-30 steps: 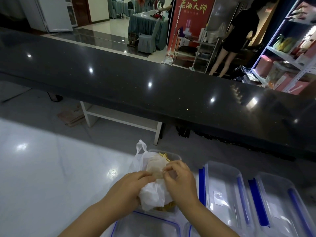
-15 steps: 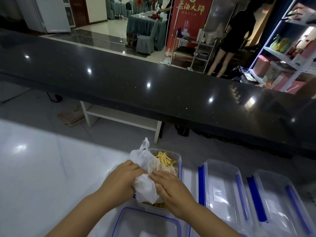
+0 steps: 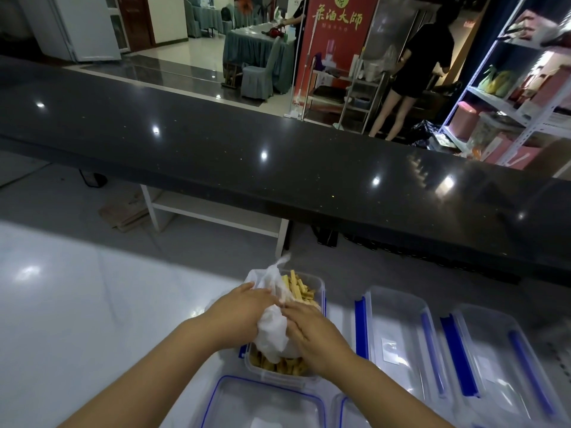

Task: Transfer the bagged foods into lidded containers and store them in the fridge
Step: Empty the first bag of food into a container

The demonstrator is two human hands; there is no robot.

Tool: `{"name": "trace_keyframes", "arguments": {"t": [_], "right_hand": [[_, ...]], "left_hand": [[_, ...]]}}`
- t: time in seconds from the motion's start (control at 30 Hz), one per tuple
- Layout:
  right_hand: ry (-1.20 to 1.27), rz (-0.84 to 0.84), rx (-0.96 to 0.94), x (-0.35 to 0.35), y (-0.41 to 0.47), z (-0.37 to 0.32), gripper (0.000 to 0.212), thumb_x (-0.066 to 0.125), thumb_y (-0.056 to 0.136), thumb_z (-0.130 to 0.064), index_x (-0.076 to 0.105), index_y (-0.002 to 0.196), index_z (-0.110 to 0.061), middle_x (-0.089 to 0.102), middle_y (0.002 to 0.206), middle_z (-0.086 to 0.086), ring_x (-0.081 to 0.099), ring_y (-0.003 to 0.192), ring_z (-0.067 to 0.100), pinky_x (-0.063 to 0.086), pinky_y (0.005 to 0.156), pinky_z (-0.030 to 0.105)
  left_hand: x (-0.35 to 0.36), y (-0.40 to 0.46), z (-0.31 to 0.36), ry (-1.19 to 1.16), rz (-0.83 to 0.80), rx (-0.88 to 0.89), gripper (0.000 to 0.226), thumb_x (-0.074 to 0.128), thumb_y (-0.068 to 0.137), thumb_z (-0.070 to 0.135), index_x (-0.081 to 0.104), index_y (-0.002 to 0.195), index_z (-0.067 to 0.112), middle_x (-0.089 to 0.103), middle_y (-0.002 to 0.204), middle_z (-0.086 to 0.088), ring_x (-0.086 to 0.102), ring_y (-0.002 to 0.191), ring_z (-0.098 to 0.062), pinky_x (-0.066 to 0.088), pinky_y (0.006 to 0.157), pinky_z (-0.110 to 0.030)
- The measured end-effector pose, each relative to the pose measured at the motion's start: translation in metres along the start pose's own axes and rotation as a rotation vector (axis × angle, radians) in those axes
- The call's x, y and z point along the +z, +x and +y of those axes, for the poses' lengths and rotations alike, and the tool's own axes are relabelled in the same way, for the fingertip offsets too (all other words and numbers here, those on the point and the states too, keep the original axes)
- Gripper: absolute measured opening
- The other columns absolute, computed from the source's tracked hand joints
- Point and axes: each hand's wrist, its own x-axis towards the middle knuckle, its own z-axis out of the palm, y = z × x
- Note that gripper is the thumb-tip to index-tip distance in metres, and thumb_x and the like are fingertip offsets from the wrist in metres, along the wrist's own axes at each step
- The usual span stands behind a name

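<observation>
A clear plastic container (image 3: 318, 284) stands on the white counter (image 3: 77, 304), filled with yellow food strips (image 3: 298, 288). Over it hangs a crumpled white plastic bag (image 3: 273, 332). My left hand (image 3: 244, 313) grips the bag from the left, and my right hand (image 3: 312, 332) pinches it from the right. More strips show at the container's near end, below the bag. The fridge is not identifiable here.
Two clear lidded containers with blue clips (image 3: 398, 344) (image 3: 494, 362) sit to the right. A blue-rimmed lid (image 3: 262, 403) lies in front of the filled container. A long black bar top (image 3: 278, 162) runs across behind. A person (image 3: 414, 69) stands beyond it by shelves (image 3: 519, 88).
The bag has been pulled back toward me and squeezed smaller. More yellow strips now lie uncovered at the far end of the container.
</observation>
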Motion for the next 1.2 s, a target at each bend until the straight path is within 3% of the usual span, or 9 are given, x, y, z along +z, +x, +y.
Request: {"name": "trace_keyframes", "arguments": {"t": [0.17, 0.37, 0.5, 0.73, 0.9, 1.0, 1.07, 1.13, 1.2], "right_hand": [[-0.208, 0.034, -0.008, -0.011, -0.009, 0.004, 0.039, 0.029, 0.100, -0.034, 0.046, 0.135, -0.030, 0.044, 0.140, -0.010, 0.038, 0.125, 0.010, 0.031, 0.103, 0.023], [-0.083, 0.028, 0.066, -0.004, 0.005, 0.001, 0.038, 0.032, 0.100, -0.029, 0.048, 0.134, -0.024, 0.043, 0.140, -0.008, 0.035, 0.126, 0.011, 0.027, 0.103, 0.019], [-0.093, 0.121, 0.056, -0.010, 0.006, 0.005, 0.035, 0.035, 0.100, -0.027, 0.050, 0.132, -0.030, 0.041, 0.140, -0.014, 0.034, 0.126, 0.003, 0.023, 0.096, 0.008], [-0.085, 0.050, 0.181, -0.006, 0.011, 0.015, 0.043, 0.045, 0.095, -0.033, 0.041, 0.138, -0.029, 0.045, 0.141, -0.006, 0.041, 0.127, 0.012, 0.035, 0.106, 0.025], [0.082, 0.219, 0.153, -0.018, -0.002, 0.015, 0.032, 0.040, 0.099, -0.029, 0.053, 0.127, -0.033, 0.054, 0.129, -0.013, 0.044, 0.113, -0.001, 0.036, 0.097, 0.013], [0.246, 0.332, 0.077, -0.022, -0.017, 0.003, 0.040, 0.044, 0.091, -0.051, 0.032, 0.130, -0.056, 0.037, 0.138, -0.027, 0.033, 0.125, -0.008, 0.035, 0.105, 0.024], [0.260, 0.318, -0.016, -0.021, -0.026, -0.007, 0.064, 0.045, 0.078, -0.068, 0.011, 0.133, -0.064, 0.011, 0.144, -0.040, 0.017, 0.132, -0.014, 0.027, 0.105, 0.019], [0.157, 0.278, -0.082, -0.016, -0.031, -0.014, 0.089, 0.052, 0.069, -0.067, -0.009, 0.134, -0.061, -0.010, 0.145, -0.040, 0.005, 0.131, -0.019, 0.020, 0.104, 0.013], [0.043, 0.309, -0.123, -0.010, -0.029, -0.018, 0.100, 0.059, 0.070, -0.056, -0.017, 0.134, -0.060, -0.016, 0.149, -0.032, 0.013, 0.134, -0.011, 0.031, 0.103, 0.017]], "left_hand": [[0.004, 0.000, 0.002, 0.076, -0.044, -0.078, 0.055, 0.059, 0.083, 0.013, 0.045, 0.135, 0.023, 0.053, 0.131, -0.003, 0.050, 0.116, -0.020, 0.041, 0.089, -0.025], [-0.002, 0.005, 0.005, 0.088, 0.019, 0.021, 0.062, 0.057, 0.088, 0.016, 0.031, 0.144, 0.026, 0.030, 0.151, 0.004, 0.029, 0.137, -0.015, 0.022, 0.113, -0.027], [-0.002, 0.007, 0.002, 0.010, 0.077, 0.017, 0.045, 0.049, 0.090, 0.012, 0.047, 0.134, 0.021, 0.046, 0.139, 0.000, 0.042, 0.126, -0.017, 0.034, 0.105, -0.029], [-0.010, 0.038, 0.021, 0.031, -0.004, -0.088, 0.050, 0.052, 0.093, 0.017, 0.038, 0.140, 0.015, 0.039, 0.146, -0.005, 0.037, 0.132, -0.021, 0.029, 0.109, -0.030], [-0.012, 0.049, 0.025, 0.061, -0.225, -0.289, 0.049, 0.056, 0.090, 0.035, 0.048, 0.134, 0.015, 0.050, 0.135, -0.008, 0.049, 0.122, -0.024, 0.038, 0.103, -0.035], [-0.016, 0.036, 0.021, 0.093, -0.099, -0.225, 0.036, 0.055, 0.090, 0.024, 0.054, 0.125, 0.018, 0.059, 0.122, -0.005, 0.056, 0.108, -0.021, 0.045, 0.091, -0.029], [-0.014, 0.029, 0.021, 0.111, 0.036, -0.130, 0.030, 0.055, 0.088, 0.022, 0.056, 0.118, 0.021, 0.061, 0.114, -0.003, 0.057, 0.103, -0.022, 0.046, 0.086, -0.029], [-0.022, 0.035, 0.031, 0.015, 0.023, -0.259, 0.027, 0.060, 0.080, 0.031, 0.059, 0.105, 0.021, 0.064, 0.101, -0.003, 0.061, 0.093, -0.023, 0.049, 0.085, -0.035], [-0.028, 0.037, 0.043, -0.071, -0.040, -0.380, 0.023, 0.065, 0.078, 0.033, 0.060, 0.096, 0.018, 0.065, 0.091, -0.002, 0.064, 0.088, -0.022, 0.052, 0.083, -0.036]]}}
